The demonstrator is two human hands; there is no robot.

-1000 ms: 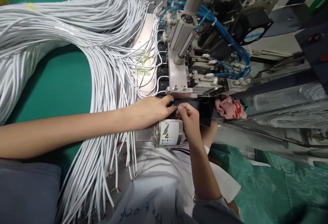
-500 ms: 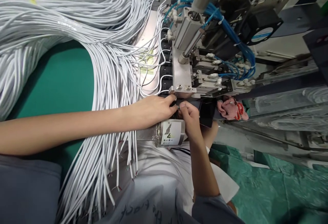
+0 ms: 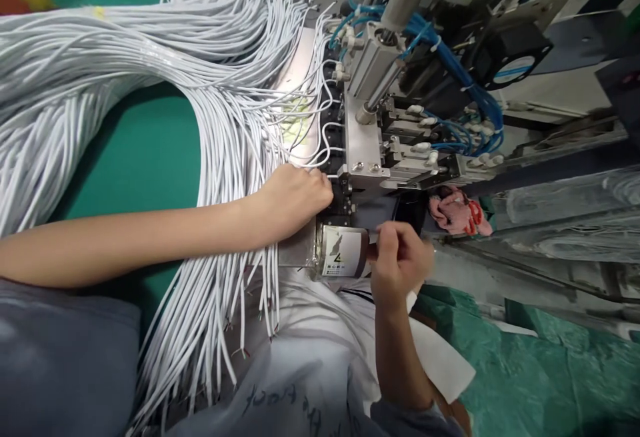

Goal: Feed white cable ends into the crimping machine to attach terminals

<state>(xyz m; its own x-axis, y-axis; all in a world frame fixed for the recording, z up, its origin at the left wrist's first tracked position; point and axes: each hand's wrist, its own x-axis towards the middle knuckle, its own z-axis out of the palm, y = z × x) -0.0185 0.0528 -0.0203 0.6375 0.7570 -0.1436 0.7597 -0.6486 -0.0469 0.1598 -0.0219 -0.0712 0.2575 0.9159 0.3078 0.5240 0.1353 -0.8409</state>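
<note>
My left hand point(image 3: 300, 196) is closed, its fingers curled down beside the black clamp blocks point(image 3: 342, 198) at the machine's near end. Whatever it holds is hidden behind the knuckles. White cables point(image 3: 220, 177) run beneath that wrist and forearm, their stripped ends hanging toward my lap. My right hand point(image 3: 400, 258), slightly smeared by motion, is closed in a pinch to the right of a labelled metal cover point(image 3: 345, 252). I cannot make out anything between its fingers. Several white cables lead into the row of black blocks farther up.
A pneumatic machine point(image 3: 364, 140) with cylinders and blue air hoses point(image 3: 463, 77) stands right of the cables. A pink cloth point(image 3: 457, 212) lies beyond my right hand. The green table surface point(image 3: 145, 150) shows at left, and green sheeting point(image 3: 530, 364) covers the lower right.
My hands have parted. The right one has pulled away from the clamp blocks, down and to the right; the left has drawn back slightly left and curled up. The view has shifted a little.
</note>
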